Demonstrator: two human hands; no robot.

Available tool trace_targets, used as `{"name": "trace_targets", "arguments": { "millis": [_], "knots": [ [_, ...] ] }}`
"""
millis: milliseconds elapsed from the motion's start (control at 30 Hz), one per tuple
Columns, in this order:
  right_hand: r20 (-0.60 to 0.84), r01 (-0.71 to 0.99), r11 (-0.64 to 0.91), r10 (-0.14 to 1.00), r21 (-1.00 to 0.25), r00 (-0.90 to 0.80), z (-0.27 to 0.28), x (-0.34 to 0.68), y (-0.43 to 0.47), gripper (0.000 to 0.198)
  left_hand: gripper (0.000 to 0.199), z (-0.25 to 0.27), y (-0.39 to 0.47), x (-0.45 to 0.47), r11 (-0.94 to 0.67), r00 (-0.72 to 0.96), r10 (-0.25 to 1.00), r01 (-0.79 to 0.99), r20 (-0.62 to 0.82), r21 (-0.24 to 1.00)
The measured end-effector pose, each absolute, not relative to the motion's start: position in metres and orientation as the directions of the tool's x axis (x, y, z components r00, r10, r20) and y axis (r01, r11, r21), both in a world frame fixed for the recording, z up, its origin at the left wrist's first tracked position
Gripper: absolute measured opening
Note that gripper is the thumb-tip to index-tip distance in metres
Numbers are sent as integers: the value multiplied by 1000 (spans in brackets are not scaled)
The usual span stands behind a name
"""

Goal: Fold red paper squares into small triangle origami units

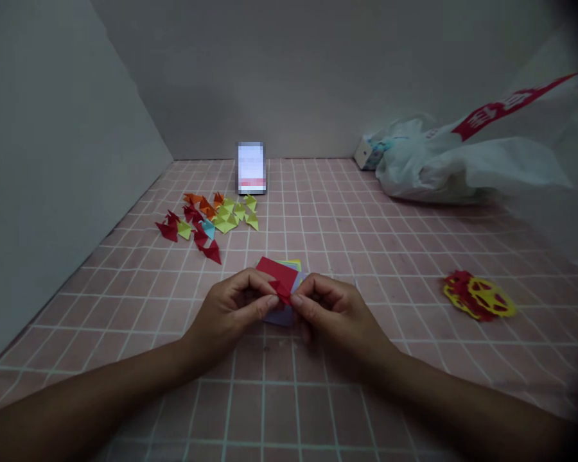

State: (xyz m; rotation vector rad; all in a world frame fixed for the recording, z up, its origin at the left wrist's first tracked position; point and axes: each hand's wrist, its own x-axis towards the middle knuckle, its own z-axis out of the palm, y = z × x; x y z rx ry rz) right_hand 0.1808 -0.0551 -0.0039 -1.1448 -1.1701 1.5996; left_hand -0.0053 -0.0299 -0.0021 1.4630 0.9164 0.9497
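Between both hands is a small folded piece of red origami paper (282, 292), pinched from its two sides. My left hand (241, 298) closes thumb and forefinger on its left part. On the other side, my right hand (325, 305) grips the right end with thumb and fingers. Just below and behind the folded piece lies a stack of coloured paper squares (280, 271), red on top, with yellow, blue and purple edges showing. The hands hide part of this stack.
Folded paper cranes (226, 221) in red, orange, yellow-green and blue lie at the left back. A phone (251, 168) stands upright behind them. Red and yellow paper cutouts (481, 298) rest at right. A white plastic bag (428, 167) and a box (365, 153) sit at the back right.
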Motion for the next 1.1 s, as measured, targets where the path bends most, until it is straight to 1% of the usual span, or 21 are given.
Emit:
{"name": "trace_targets", "arguments": {
  "millis": [100, 200, 267, 333, 600, 800, 967, 1100],
  "knots": [
    [-161, -109, -189, 962, -976, -223, -5, 180, -57, 24, 4, -3, -30, -4, -14, 354, 935, 8, 10, 1000],
    [-141, -117, -167, 968, -979, -207, -6, 178, -58, 23, 6, -1, -31, -3, 94, 365, 928, -36, -74, 995],
    [-148, -122, -175, 968, -977, -204, -6, 177, -59, 22, 7, 0, -32, -2, 169, 380, 915, -60, -134, 984],
    [-165, -136, -195, 965, -971, -205, -7, 176, -59, 21, 8, 0, -33, -1, 203, 373, 914, -79, -160, 976],
    [-258, -172, -297, 942, -939, -216, -10, 177, -56, 20, 9, 1, -33, 1, 170, 347, 928, -81, -132, 982],
    [-279, -169, -320, 933, -932, -228, -10, 178, -54, 19, 10, 3, -31, 1, 130, 348, 931, -28, -112, 991],
    [-301, -188, -360, 911, -914, -283, -8, 178, -53, 18, 9, 3, -30, 2, 86, 345, 935, 8, -84, 996],
    [-299, -187, -362, 907, -913, -296, -7, 179, -52, 17, 9, 2, -30, 2, 71, 331, 940, 30, -77, 997]
  ]
}}
